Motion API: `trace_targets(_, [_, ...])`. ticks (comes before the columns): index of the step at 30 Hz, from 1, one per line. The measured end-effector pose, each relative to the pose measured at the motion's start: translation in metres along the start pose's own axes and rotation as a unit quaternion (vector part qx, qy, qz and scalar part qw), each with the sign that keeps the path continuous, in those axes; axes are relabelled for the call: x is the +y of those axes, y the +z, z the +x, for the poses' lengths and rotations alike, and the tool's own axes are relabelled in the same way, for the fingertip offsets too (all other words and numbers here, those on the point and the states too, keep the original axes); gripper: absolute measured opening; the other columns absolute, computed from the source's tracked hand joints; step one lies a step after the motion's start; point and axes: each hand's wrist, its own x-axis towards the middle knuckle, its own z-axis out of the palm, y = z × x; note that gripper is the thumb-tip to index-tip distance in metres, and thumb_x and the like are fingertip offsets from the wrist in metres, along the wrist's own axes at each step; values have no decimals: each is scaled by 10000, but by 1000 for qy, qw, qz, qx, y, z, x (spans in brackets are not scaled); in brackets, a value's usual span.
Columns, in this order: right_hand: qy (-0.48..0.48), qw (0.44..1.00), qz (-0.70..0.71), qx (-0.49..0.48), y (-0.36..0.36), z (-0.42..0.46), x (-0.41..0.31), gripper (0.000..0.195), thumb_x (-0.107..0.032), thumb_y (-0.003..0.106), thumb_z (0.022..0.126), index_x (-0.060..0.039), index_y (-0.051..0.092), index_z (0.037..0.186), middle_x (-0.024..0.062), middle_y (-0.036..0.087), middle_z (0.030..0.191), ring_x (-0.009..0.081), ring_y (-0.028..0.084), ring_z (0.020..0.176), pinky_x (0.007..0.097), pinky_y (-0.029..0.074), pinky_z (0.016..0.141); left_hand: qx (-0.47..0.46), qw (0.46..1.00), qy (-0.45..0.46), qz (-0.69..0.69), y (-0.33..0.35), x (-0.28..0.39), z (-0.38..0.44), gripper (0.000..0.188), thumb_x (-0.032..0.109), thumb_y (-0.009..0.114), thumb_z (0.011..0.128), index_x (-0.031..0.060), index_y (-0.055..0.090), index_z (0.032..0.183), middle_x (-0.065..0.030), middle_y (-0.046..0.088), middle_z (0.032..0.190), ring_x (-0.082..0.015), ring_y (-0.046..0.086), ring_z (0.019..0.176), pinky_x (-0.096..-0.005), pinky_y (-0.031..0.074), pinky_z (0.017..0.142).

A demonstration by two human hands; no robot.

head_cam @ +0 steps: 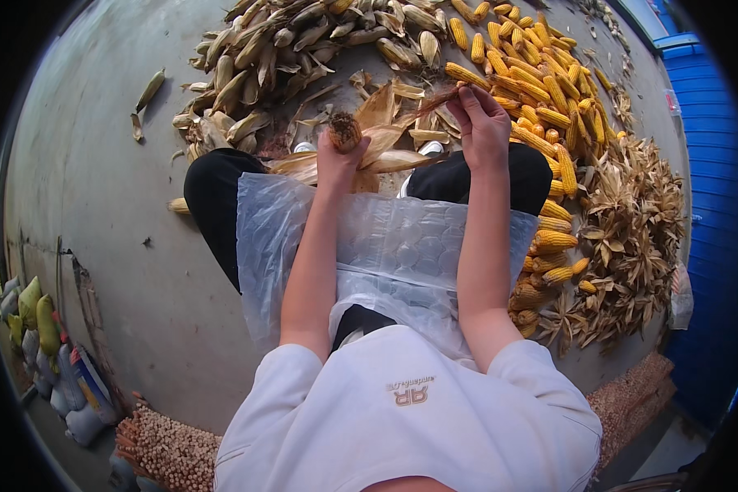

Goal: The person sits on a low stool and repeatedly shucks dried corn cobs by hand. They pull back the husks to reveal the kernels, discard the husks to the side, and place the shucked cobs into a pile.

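My left hand [339,161] grips a corn cob [345,132] by its lower part, its tip with dark dried silk pointing up toward the camera. Peeled-back dry husk leaves [384,142] spread out to the right of that hand. Pinched between the thumb and fingers of my right hand [481,120] is a strand of reddish-brown corn silk [436,101]. A clear plastic sheet [400,237] with a circle pattern lies across my lap, below both hands.
Unhusked corn ears [270,46] are heaped ahead and to the left. Husked yellow cobs [538,86] form a long pile on the right, beside discarded husks [633,234]. A blue metal structure [707,203] borders the far right. Filled sacks [67,375] stand at lower left, near stacked bare cobs [166,446].
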Motion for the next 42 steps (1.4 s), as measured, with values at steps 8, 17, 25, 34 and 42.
trace_targets(8, [-51,978,-71,-188,126,-32,-19,176,26,675,867,31,664,1043,133,704,954,210,707,829,329,626,757,21,998,-22,-63,45,-34,-6,469,239,823,730,9,568,1049,-173,578,1030,-343,580,976,-408,466,866])
trace_targets(17, [-67,870,-123,-472,288,-89,22,199,17,661,883,33,669,1082,129,708,954,189,707,833,296,604,766,77,985,55,-147,74,58,-42,341,183,668,854,10,564,1129,-176,591,1115,-305,576,1036,-392,472,872])
trace_targets(25, [-24,848,-211,-486,315,-96,73,221,-5,648,893,14,657,1114,124,706,1004,190,702,847,305,602,788,-109,935,-87,-326,128,38,-66,360,189,645,892,23,528,1189,-143,565,1156,-247,549,1093,-362,460,902])
trace_targets(34, [-22,713,-604,-356,235,-24,136,455,-167,662,874,-35,556,1297,153,612,1266,261,561,1209,355,457,973,-127,842,-129,-508,134,34,-63,394,174,651,906,46,479,1236,-95,510,1200,-173,502,1152,-324,439,949])
trace_targets(42, [-40,861,-425,-277,162,11,39,200,-46,565,955,5,653,1128,87,690,1036,143,663,894,255,520,841,115,960,-58,-250,114,66,-46,540,116,784,725,27,483,1164,-156,489,1104,-300,527,1064,-390,442,933])
